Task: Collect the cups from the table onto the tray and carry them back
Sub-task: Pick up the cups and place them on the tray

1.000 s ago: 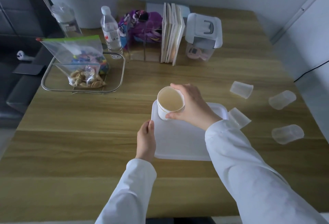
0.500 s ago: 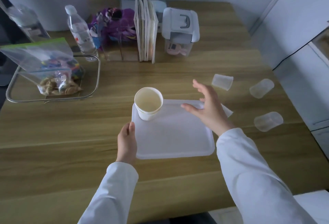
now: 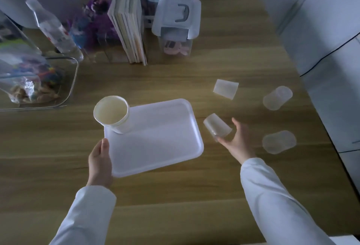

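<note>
A white tray lies on the wooden table, with a white paper cup standing upright on its far left corner. My left hand grips the tray's near left edge. Just right of the tray a clear plastic cup lies on its side. My right hand is spread around its mouth end, thumb above and fingers below, and has not closed. Three more clear cups lie on their sides farther right: one beyond the hand, one far right, one right of the hand.
Along the back stand a row of books, a lidded plastic box, a water bottle and a purple toy. A wire basket with a bag of snacks sits at left. White cabinets border the table's right edge.
My right hand let go of the paper cup on the tray and moved right to the nearest clear cup. My left hand stays on the tray. The view turned right.
</note>
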Demonstrator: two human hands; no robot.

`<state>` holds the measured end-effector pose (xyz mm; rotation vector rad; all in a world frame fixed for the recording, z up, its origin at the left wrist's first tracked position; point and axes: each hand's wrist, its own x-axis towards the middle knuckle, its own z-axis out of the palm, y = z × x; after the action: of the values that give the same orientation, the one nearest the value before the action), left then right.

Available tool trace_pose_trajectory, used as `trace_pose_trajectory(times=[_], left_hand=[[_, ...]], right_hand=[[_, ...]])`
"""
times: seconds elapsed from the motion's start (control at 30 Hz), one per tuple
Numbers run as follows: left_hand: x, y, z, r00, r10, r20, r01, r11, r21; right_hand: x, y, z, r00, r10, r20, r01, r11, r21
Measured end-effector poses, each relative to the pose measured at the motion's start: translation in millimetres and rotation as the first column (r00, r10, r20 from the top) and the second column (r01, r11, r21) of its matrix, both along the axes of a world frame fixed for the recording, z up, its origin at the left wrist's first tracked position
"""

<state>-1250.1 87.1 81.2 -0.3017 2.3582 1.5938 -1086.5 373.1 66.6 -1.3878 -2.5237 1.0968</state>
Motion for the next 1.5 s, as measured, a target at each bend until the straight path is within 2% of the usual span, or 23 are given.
trace_pose_trajectory(times=[0.13, 0.3, 0.63, 0.73, 0.83, 1.03, 1.2, 1.5], left_hand=[[4, 0, -9, 0.998, 0.055, -0.006, -0.056, 0.998, -0.021], [10, -1, -14, 0.995, 0.091, 0.031, -0.092, 0.995, 0.027], [13, 10, -5, 0.997, 0.044, 0.058, -0.049, 0.995, 0.087], [14, 15, -1, 0.999, 0.002, 0.041, -0.006, 0.995, 0.096], [15, 19, 1, 0.998, -0.053, 0.017, 0.051, 0.993, 0.109], [16, 25, -2, 0.994, -0.113, 0.001, 0.112, 0.986, 0.127], [21, 28, 1, 0.990, -0.140, -0.001, 0.139, 0.978, 0.157], [23, 35, 2, 0.991, -0.128, 0.027, 0.121, 0.977, 0.177]], right_hand=[[-4, 7, -17, 0.999, 0.037, 0.036, -0.036, 0.999, -0.027], [-5, 11, -22, 0.998, 0.034, 0.044, -0.031, 0.998, -0.060], [-6, 20, 42, 0.981, 0.011, -0.195, -0.013, 1.000, -0.004], [-14, 15, 73, 0.970, 0.099, -0.222, -0.080, 0.993, 0.092], [-27, -4, 98, 0.938, 0.260, -0.227, -0.213, 0.954, 0.213], [-58, -45, 107, 0.816, 0.571, -0.087, -0.497, 0.771, 0.398], [-78, -64, 100, 0.774, 0.631, -0.053, -0.563, 0.724, 0.399], [-95, -70, 89, 0.763, 0.644, -0.052, -0.585, 0.722, 0.370]])
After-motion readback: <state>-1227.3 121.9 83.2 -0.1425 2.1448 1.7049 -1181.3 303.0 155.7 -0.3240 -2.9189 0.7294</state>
